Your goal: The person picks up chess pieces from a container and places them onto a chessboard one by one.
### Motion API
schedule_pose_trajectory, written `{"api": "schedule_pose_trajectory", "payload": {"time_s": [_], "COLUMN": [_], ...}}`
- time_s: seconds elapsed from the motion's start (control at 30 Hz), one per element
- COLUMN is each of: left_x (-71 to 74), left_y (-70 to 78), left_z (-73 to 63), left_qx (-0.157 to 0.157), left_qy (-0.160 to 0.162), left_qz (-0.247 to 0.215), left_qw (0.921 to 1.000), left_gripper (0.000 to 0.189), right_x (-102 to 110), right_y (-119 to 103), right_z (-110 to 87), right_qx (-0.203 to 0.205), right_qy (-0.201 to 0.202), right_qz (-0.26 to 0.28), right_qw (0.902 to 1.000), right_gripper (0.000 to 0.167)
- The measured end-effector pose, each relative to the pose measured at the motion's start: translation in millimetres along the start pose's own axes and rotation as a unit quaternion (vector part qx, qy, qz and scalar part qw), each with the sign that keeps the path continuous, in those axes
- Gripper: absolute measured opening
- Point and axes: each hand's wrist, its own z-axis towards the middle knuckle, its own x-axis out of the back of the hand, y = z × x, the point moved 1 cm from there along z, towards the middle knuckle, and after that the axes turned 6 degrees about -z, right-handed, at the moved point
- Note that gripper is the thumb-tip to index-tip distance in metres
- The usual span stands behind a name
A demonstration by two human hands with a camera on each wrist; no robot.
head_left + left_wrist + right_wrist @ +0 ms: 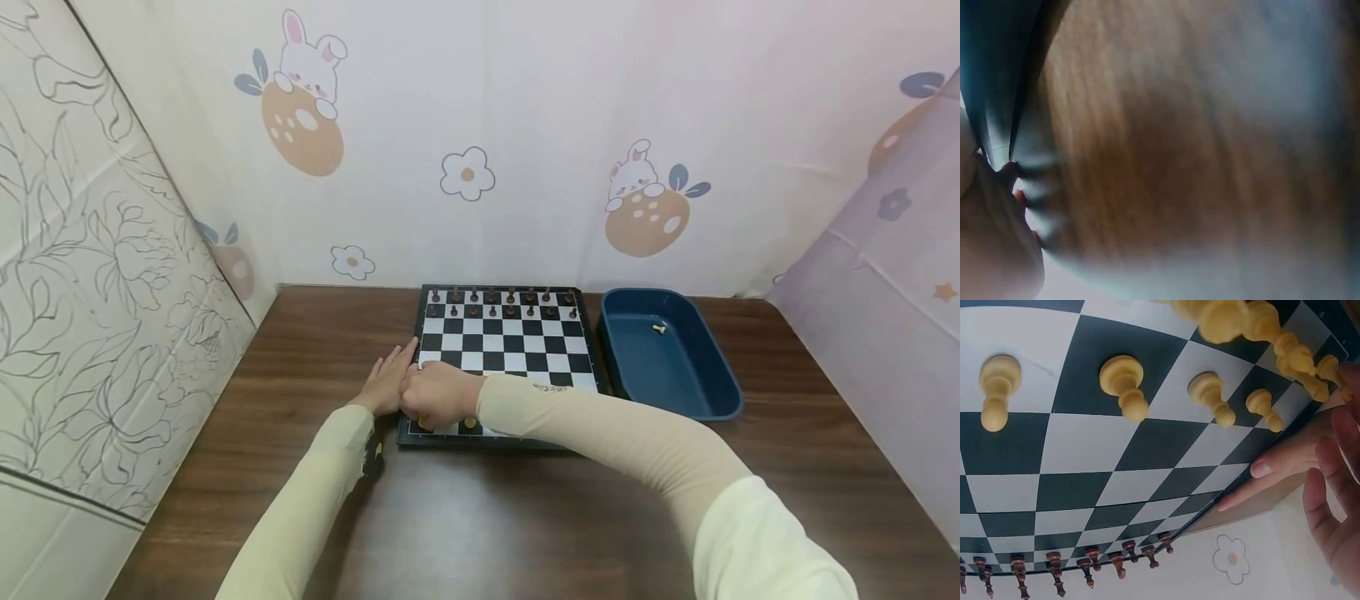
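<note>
A black-and-white chessboard (536, 343) lies on the wooden table. My right hand (442, 393) reaches across to its near left corner, fingers curled. In the right wrist view, that hand's fingertips are at a pale yellow chess piece (1333, 372) on the corner, and they seem to pinch it; its kind is partly hidden. My left hand (384, 383) lies with straight fingers along the board's left edge, pressing there. Pale yellow pawns (1124, 387) stand in a row, with taller yellow pieces (1263, 322) behind them. Dark brown pieces (491, 297) fill the two far rows.
A blue tray (723, 408) stands against the right side of the board, with one small yellow piece (658, 328) lying in it. The wooden table (465, 525) reaches to a patterned curtain (465, 225) at the back. A floral panel (112, 267) borders the left side.
</note>
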Motion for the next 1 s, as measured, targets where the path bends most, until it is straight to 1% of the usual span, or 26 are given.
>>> {"api": "schedule_pose_trajectory", "payload": {"time_s": [0.1, 0.27, 0.5, 0.63, 0.8, 0.9, 1.0], "left_x": [-1.0, -2.0, -6.6, -7.9, -5.9, -4.1, -3.8], "left_y": [2.5, 5.6, 2.4, 1.5, 2.7, 3.4, 2.5], "left_z": [0.5, 0.8, 2.1, 2.9, 4.2, 4.4, 5.1], "left_qx": [0.004, 0.026, 0.048, 0.058, 0.049, 0.044, 0.045], "left_qy": [-0.003, -0.013, -0.003, 0.0, 0.007, 0.009, 0.009], "left_qz": [0.0, 0.01, 0.032, 0.025, 0.023, 0.025, 0.027], "left_qw": [1.0, 0.9995, 0.9984, 0.998, 0.9985, 0.9987, 0.9986], "left_gripper": [0.055, 0.059, 0.054, 0.055, 0.055, 0.054, 0.055], "right_x": [3, 8, 16, 20, 23, 22, 21], "right_y": [2, 11, 30, 43, 66, 82, 96], "right_z": [-2.6, -10.7, -30.9, -47.7, -74.5, -91.5, -108.7], "right_qx": [-0.007, -0.029, -0.069, -0.095, -0.141, -0.176, -0.215], "right_qy": [-0.003, -0.004, -0.016, -0.007, 0.01, 0.008, 0.002], "right_qz": [0.006, 0.014, 0.028, 0.032, 0.031, 0.034, 0.037], "right_qw": [1.0, 0.9995, 0.9971, 0.9949, 0.9895, 0.9838, 0.976], "right_gripper": [0.006, 0.015, 0.018, 0.018, 0.017, 0.016, 0.015]}}
